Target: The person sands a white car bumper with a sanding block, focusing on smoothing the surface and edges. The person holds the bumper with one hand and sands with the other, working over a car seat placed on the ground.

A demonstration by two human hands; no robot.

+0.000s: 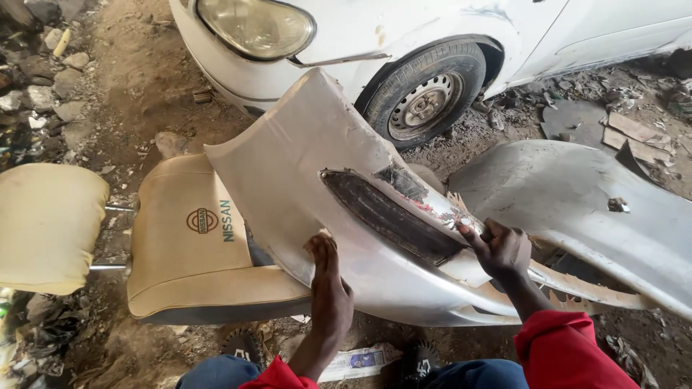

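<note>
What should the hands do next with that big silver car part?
Probably steady the silver bumper with the flat left hand while the right hand works on the torn, flaking edge it grips beside the dark slot.

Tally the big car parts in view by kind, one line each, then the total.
Loose silver-grey bumper covers: 2 (one under both hands, one lying to the right)
Beige car seats: 1
Beige headrests: 1
White cars: 1
Total: 5
</note>
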